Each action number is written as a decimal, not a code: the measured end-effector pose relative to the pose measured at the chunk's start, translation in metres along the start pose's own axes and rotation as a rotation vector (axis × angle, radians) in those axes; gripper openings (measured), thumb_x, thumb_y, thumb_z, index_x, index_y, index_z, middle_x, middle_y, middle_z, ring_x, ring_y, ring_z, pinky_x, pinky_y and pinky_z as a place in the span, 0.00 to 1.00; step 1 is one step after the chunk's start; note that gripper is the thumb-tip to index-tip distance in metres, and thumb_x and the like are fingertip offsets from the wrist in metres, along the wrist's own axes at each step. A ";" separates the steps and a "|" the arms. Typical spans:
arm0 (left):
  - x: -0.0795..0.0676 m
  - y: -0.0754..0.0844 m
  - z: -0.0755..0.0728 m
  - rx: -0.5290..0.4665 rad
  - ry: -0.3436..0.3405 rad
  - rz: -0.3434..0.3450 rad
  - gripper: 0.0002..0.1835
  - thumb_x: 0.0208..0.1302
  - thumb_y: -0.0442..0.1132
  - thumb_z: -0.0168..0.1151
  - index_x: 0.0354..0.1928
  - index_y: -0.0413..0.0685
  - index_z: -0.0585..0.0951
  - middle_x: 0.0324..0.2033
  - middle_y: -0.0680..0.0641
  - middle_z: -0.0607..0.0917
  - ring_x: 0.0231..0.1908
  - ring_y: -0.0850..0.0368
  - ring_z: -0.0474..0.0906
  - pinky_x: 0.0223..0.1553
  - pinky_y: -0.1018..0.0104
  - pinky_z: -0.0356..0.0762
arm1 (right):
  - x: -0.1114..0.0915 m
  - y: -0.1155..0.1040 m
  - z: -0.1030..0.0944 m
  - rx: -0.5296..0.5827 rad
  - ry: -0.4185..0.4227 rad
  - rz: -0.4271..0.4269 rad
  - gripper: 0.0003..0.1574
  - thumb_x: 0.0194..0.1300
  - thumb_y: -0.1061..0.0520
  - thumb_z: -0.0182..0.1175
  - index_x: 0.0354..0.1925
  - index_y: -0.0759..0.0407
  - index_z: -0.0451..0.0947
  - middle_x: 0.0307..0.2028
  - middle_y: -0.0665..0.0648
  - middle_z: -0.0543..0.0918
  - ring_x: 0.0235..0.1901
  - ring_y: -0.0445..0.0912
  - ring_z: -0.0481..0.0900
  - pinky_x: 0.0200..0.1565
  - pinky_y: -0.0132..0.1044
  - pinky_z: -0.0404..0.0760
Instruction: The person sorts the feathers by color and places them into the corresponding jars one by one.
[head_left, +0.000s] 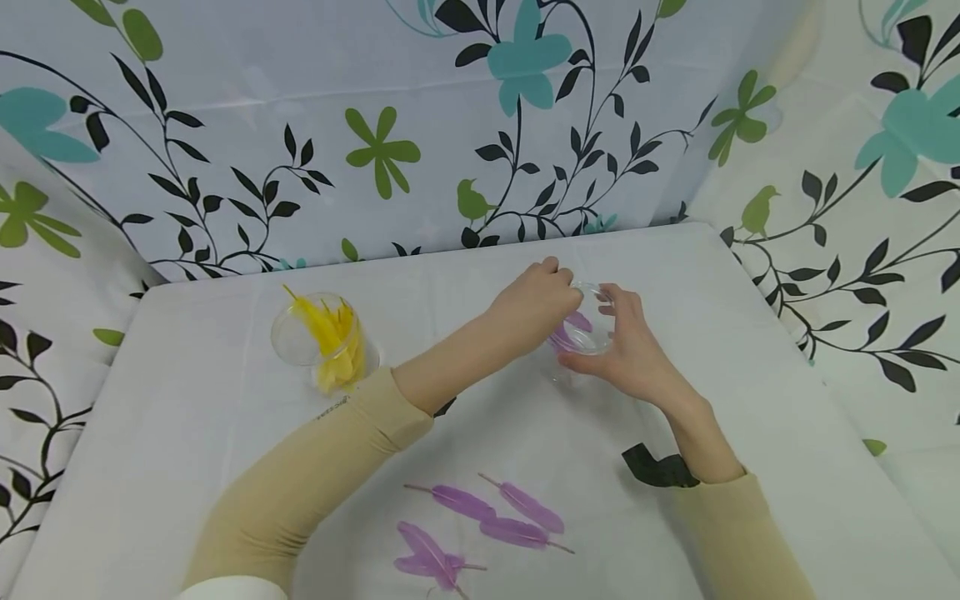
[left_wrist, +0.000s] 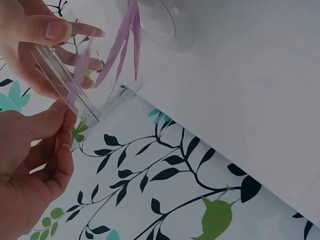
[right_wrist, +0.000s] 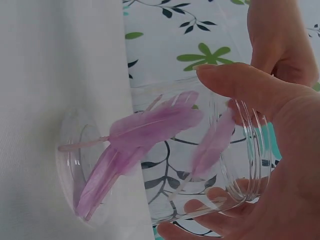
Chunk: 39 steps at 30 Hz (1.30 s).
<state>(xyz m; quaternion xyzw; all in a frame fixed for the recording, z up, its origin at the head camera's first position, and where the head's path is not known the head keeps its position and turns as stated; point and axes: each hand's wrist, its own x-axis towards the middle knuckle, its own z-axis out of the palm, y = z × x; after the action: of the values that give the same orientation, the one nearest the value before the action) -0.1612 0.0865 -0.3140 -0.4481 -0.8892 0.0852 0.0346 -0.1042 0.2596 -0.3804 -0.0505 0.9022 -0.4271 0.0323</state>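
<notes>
My right hand [head_left: 637, 358] grips a clear jar [right_wrist: 175, 215] near its threaded mouth, thumb on one side and fingers round the other. Inside, several purple feathers [right_wrist: 155, 122] lean toward the base. The left hand [head_left: 532, 308] is at the jar's mouth, and its thumb and fingers pinch one more purple feather [right_wrist: 215, 142] by the tip, with the quill pointing down into the jar. Several loose purple feathers [head_left: 525, 533] lie on the white table in the head view, nearer to me than both hands.
A second clear container [head_left: 365, 350] with yellow feathers [head_left: 341, 342] stands on the table's left side. A black strip [head_left: 656, 467] lies by the right wrist, and another dark piece [head_left: 446, 407] shows beside the left forearm. Patterned cloth [head_left: 420, 75] hangs behind the table [head_left: 187, 417].
</notes>
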 end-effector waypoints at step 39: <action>-0.202 0.020 0.088 -0.585 -0.154 -0.037 0.12 0.60 0.44 0.72 0.43 0.50 0.82 0.35 0.56 0.77 0.37 0.63 0.71 0.43 0.66 0.78 | 0.000 -0.004 0.000 -0.040 0.001 0.034 0.70 0.52 0.42 0.77 0.76 0.59 0.43 0.70 0.65 0.54 0.70 0.60 0.59 0.66 0.62 0.68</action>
<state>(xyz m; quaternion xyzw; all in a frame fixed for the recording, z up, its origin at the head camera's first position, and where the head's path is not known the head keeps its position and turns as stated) -0.0371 -0.0743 -0.4015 -0.4148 -0.8842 -0.1414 -0.1620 -0.1036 0.2575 -0.3773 -0.0357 0.9114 -0.4081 0.0383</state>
